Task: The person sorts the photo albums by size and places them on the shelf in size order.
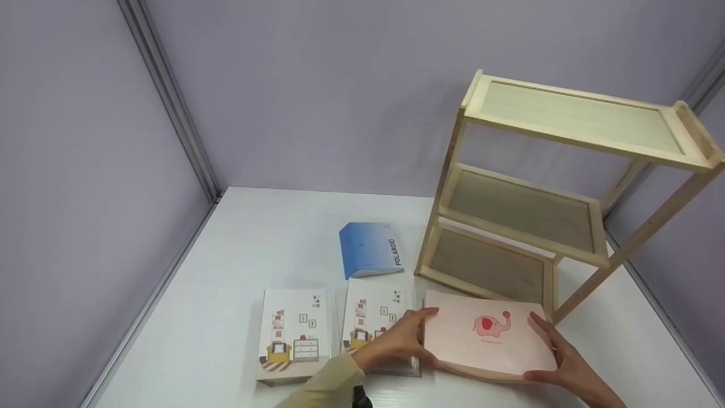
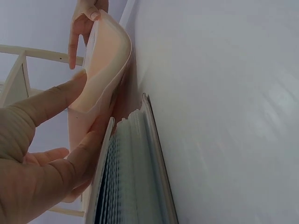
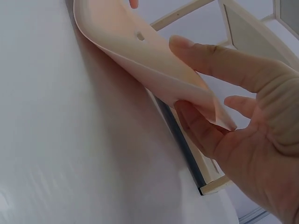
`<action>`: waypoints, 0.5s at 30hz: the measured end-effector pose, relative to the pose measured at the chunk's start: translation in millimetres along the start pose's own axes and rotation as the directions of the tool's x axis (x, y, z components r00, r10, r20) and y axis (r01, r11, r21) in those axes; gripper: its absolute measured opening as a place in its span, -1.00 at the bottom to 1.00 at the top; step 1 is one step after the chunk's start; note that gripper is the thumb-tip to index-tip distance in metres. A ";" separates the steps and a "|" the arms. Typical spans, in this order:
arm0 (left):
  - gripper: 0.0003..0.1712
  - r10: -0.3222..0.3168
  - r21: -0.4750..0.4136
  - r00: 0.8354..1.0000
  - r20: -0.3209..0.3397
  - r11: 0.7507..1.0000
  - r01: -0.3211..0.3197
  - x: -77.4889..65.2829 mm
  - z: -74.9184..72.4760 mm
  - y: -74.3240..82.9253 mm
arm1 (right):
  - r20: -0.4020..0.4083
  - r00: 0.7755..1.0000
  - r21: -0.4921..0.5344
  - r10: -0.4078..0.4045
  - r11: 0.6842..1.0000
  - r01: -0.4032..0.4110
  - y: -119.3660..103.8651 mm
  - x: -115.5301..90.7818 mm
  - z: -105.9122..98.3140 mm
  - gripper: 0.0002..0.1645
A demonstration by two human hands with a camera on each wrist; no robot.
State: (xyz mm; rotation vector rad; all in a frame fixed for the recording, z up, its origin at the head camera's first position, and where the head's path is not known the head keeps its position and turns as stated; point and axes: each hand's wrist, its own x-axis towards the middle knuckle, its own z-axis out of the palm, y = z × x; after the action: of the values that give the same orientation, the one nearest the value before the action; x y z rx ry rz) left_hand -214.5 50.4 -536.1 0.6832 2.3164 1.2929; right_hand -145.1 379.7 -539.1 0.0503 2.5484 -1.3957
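A pink folder (image 1: 481, 345) with a red elephant printed on its cover is held near the table's front, below the wooden rack. My left hand (image 1: 399, 340) grips its left edge, thumb on one side and fingers on the other. At the opposite edge my right hand (image 1: 566, 365) pinches it the same way. Both wrist views show the folder (image 3: 135, 60) bowed, its near side gaping. Next to my left hand lies a white album (image 1: 371, 311) with a room drawing, partly covered by that hand; its sleeves (image 2: 133, 163) show edge-on in the left wrist view.
A second white album (image 1: 294, 334) lies further left. Behind the albums is a blue POLAROID album (image 1: 371, 249). The three-tier wooden rack (image 1: 527, 215) stands at the right, its lower front close to the folder. Pale walls (image 1: 317, 96) enclose the white table (image 1: 255, 243).
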 end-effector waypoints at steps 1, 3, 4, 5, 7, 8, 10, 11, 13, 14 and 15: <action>0.15 0.000 -0.007 1.000 0.000 1.000 0.000 -0.3 -0.6 0.1 | -0.001 1.000 -0.001 0.002 1.000 -0.002 -0.9 -0.6 0.0 0.26; 0.16 -0.005 -0.023 1.000 0.005 1.000 0.005 -1.3 -1.9 0.5 | 0.000 1.000 0.004 -0.010 1.000 0.010 -3.1 -2.5 0.3 0.25; 0.16 -0.010 -0.032 1.000 0.006 0.999 0.010 -1.9 -2.6 1.0 | 0.001 1.000 0.011 -0.017 1.000 0.017 -4.5 -3.6 0.5 0.25; 0.16 -0.012 -0.055 1.000 0.012 0.998 0.013 -2.4 -3.1 1.5 | -0.001 1.000 0.015 -0.024 1.000 0.024 -6.2 -4.7 0.5 0.25; 0.17 -0.021 -0.085 1.000 0.010 0.996 0.022 -3.2 -4.5 3.0 | -0.002 0.999 0.027 -0.036 0.999 0.036 -10.3 -6.5 0.4 0.26; 0.17 -0.021 -0.097 1.000 0.008 0.995 0.022 -3.2 -5.1 3.3 | -0.004 0.999 0.031 -0.043 0.999 0.044 -12.4 -7.1 0.2 0.26; 0.18 -0.016 -0.109 1.000 -0.001 0.994 0.016 -3.1 -6.6 3.8 | -0.003 0.999 0.026 -0.054 0.998 0.054 -16.6 -7.8 -0.5 0.27; 0.18 -0.011 -0.113 1.000 -0.005 0.994 0.010 -3.1 -7.6 3.8 | 0.000 0.998 0.019 -0.061 0.998 0.061 -18.4 -8.0 -0.9 0.27; 0.17 0.003 -0.102 1.000 -0.013 0.995 -0.004 -3.1 -9.4 4.1 | 0.008 0.996 0.006 -0.083 0.997 0.083 -21.2 -8.4 -1.4 0.27; 0.17 0.013 -0.096 1.000 -0.012 0.995 -0.014 -2.9 -10.2 4.0 | 0.011 0.995 -0.002 -0.101 0.995 0.101 -22.0 -8.5 -1.6 0.28; 0.17 0.021 -0.090 1.000 -0.012 0.996 -0.022 -2.9 -11.1 4.3 | 0.013 0.993 -0.012 -0.115 0.993 0.116 -22.7 -8.7 -1.8 0.29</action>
State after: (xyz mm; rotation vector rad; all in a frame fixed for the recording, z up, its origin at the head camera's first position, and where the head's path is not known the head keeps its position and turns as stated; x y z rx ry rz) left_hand -217.4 43.2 -526.7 0.6743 2.2491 1.4047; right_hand -140.2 369.5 -517.5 -0.1094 2.5867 -1.4158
